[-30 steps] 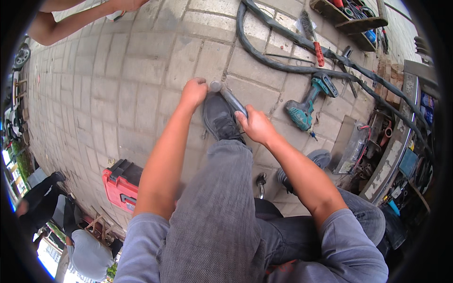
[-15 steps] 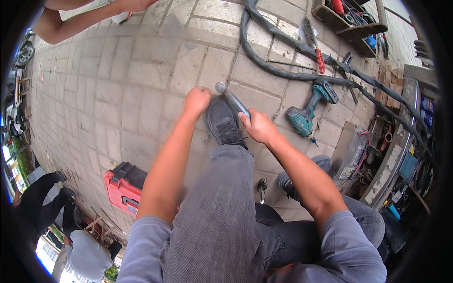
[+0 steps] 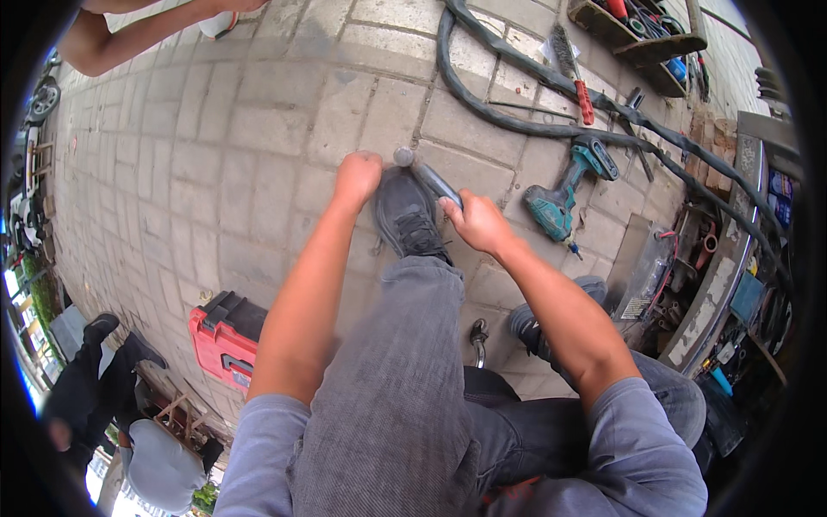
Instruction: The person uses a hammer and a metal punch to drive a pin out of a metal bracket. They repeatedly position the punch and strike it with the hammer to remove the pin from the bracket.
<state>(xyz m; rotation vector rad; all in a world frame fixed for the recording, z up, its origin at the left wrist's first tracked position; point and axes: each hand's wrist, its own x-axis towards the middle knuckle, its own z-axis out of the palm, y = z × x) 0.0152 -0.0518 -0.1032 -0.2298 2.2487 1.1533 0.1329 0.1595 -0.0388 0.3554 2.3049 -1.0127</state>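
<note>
My right hand [image 3: 479, 222] is wrapped round the metal shaft of a hammer [image 3: 436, 183]. The hammer's round head lies just past the toe of my dark shoe [image 3: 405, 211], close to my left hand. Fingers curled, my left hand [image 3: 358, 176] is closed beside the shoe's toe on its left side. Whatever it may grip is hidden by the fingers. A teal cordless drill [image 3: 556, 200] lies on the paving to the right of my right hand.
Black hoses [image 3: 517, 133] curve across the paving, with a red-handled wire brush [image 3: 575, 77] by them. A wooden tool tray [image 3: 642, 47] stands far right. A red toolbox [image 3: 222, 340] sits left of my left arm. Another person's arm [image 3: 138, 43] reaches in at far left.
My left hand has shifted slightly left and up, while my right hand still holds the hammer in nearly the same spot. At the lower left, another person's dark-trousered legs have moved.
</note>
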